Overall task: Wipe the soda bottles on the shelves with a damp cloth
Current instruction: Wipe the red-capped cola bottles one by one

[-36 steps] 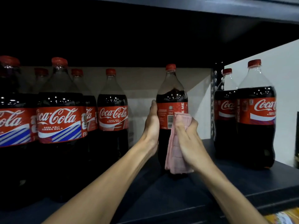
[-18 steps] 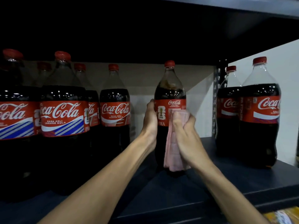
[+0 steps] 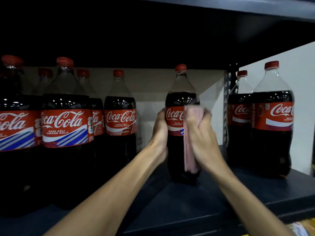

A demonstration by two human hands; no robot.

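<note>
The soda bottle [image 3: 180, 97] under treatment stands upright on the dark shelf [image 3: 196, 203], directly between the two hands and apart from its neighbours. The left hand [image 3: 160, 132] is wrapped round the bottle's left flank at label height. Its fingers pass behind the bottle and are hidden. This hold is judged to be a brace, so that the bottle is neither tipped nor spun by the rubbing. The right hand [image 3: 202, 138] is closed on a folded pink cloth [image 3: 190, 155], which is pressed against the bottle's right front. The top fold covers the right part of the red label [image 3: 173, 118], and the loose end hangs below the hand over the dark lower body. The right hand is slightly blurred, which is taken as a sign of a wiping stroke in progress. The bottle is noted as follows: red cap [image 3: 180, 67], clear neck above the fill line, dark cola, white script on the label, small light reflections on the shoulder. Dust or moisture cannot be made out in the dim light. A row of like bottles [image 3: 64, 128] stands well left of the left hand. A pair of bottles [image 3: 272, 126] stands right of the right hand. The neck and cap are not covered by the cloth and are judged yet to be wiped.
</note>
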